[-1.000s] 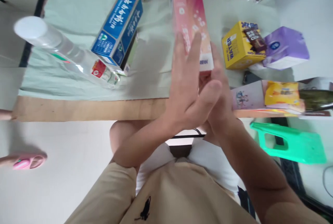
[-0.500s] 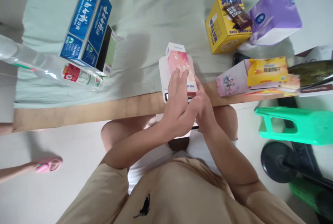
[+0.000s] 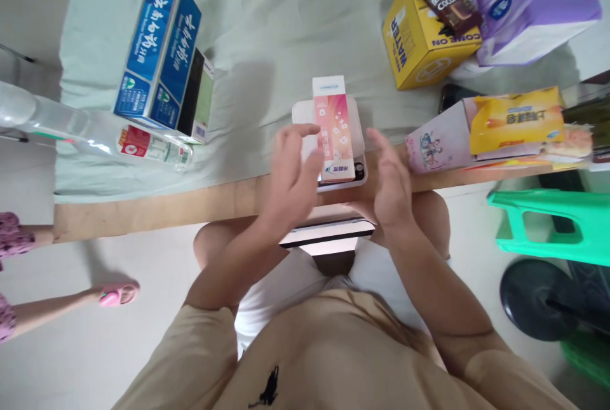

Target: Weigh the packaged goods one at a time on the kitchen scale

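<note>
Both hands [image 3: 340,181] open, fingers spread

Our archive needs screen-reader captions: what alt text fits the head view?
A tall pink carton lies on a small white scale at the table's edge; the open left hand touches it, the open right hand hovers beside. A blue box and yellow box lie beyond.

- A yellow box [image 3: 424,28] stands on the cloth-covered tabletop [image 3: 286,28].
- A chocolate bar [image 3: 450,3] lies on top of the yellow box.
- A purple pack [image 3: 534,6] sits just right of the yellow box, touching it.
- A yellow snack bag [image 3: 517,121] lies below the yellow box.
- A blue carton [image 3: 157,57] lies far left of the yellow box, with a clear water bottle [image 3: 95,136] beside it.
- A green plastic stool [image 3: 553,229] stands on the floor, below and right of the yellow box.
</note>
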`<state>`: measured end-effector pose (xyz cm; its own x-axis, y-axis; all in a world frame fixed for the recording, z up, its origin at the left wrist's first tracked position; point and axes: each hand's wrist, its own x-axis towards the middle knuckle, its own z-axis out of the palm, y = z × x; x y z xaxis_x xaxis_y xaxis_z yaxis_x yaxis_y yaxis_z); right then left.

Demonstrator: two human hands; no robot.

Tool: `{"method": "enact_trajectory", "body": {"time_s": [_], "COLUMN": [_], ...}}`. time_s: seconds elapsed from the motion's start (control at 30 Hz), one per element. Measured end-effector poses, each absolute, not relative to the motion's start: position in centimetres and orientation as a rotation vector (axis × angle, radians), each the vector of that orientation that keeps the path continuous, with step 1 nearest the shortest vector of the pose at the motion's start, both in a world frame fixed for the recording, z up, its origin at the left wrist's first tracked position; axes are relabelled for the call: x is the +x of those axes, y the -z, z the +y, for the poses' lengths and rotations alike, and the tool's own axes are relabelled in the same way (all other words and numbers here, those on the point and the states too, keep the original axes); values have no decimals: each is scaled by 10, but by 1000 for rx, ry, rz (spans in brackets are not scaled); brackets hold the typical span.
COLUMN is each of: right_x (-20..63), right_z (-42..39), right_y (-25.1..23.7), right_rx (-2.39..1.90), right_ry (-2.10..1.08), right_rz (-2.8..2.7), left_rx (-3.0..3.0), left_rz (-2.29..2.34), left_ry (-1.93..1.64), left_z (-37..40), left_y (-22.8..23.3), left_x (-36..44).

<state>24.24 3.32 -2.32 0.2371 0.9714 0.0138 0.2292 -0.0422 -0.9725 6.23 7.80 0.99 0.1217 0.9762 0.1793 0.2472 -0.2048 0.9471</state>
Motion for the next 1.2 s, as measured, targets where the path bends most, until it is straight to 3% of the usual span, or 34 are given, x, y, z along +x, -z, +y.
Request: {"method": "enact_trajectory", "body": {"time_s": [0.1,0.23,0.37,1.2], "right_x": [258,270,271,267], "right_z": [55,76,81,77], "right_y": [36,55,67,60], "right_rx": [-1555,-1665,-1450,-1433], "right_ry": [-797,-755,-722,-713], "right_rz": [-1021,-916,-884,-963], "left_rx": [1557,1533,1508,1586], "left_rz": [1305,1518,1698,1810], "left_ry": [-1220,-1017,-922,-773], "left_z": [108,142,158,154], "left_y": [-2,25,43,36], "left_x": [44,24,20,32]}}
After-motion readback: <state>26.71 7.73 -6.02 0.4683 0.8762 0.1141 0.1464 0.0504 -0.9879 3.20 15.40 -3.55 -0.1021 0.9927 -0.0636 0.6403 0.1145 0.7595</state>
